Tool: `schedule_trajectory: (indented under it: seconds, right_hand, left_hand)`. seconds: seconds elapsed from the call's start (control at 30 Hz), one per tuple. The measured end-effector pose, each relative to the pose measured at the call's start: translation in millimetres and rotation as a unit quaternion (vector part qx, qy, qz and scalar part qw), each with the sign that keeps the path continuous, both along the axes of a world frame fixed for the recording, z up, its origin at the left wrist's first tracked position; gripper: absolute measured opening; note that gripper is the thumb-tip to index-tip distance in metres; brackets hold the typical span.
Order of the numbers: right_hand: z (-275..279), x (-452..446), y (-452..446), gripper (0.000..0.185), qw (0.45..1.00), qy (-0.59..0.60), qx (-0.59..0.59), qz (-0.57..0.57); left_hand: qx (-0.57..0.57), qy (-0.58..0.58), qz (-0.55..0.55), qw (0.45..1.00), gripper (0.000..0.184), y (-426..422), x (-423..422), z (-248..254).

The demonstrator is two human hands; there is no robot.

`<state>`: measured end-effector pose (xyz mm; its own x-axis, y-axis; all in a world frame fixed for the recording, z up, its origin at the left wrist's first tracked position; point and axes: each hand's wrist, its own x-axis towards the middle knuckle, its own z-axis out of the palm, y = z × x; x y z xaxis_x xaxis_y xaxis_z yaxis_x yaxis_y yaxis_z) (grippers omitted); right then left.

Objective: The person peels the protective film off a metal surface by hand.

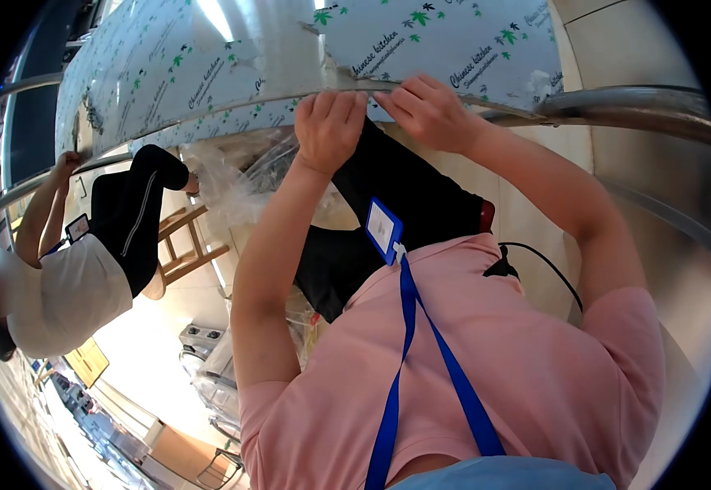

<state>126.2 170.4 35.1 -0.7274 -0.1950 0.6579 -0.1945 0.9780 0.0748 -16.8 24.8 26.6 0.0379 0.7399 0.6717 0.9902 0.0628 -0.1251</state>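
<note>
A large panel under pale blue protective film, printed with green leaves and "Chinese kitchen", lies in front of me. At its near edge, my left hand is closed, knuckles up, fingers curled on the film's border. Close beside it, my right hand is also closed, pinching at the same edge. Just above my hands the film has a ragged torn edge, with a bare shiny strip beside it. My fingertips are partly hidden.
Metal tubing runs along the panel's right side. At the left, a seated co-worker in a white shirt holds a hand at the panel's edge. Crumpled clear plastic lies beneath, near a wooden stool. A blue-framed badge hangs from my neck.
</note>
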Motion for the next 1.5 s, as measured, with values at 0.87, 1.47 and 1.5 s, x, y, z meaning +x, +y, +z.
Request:
schedule_trajectory:
  seconds: [0.87, 1.47, 1.5]
  right_hand:
    - [3, 31, -1, 0.024, 0.992, -0.069, -0.023, -0.099]
    - [0, 17, 0, 0.015, 0.994, -0.036, 0.013, -0.102]
    - [1, 17, 0, 0.015, 0.994, -0.035, 0.016, -0.103]
  left_hand:
    - [0.013, -0.011, -0.034, 0.999, 0.019, 14, -8, -5]
    - [-0.071, -0.005, -0.09, 0.993, 0.008, 20, -18, 20]
    - [-0.081, -0.005, -0.087, 0.993, 0.01, 19, -19, 19]
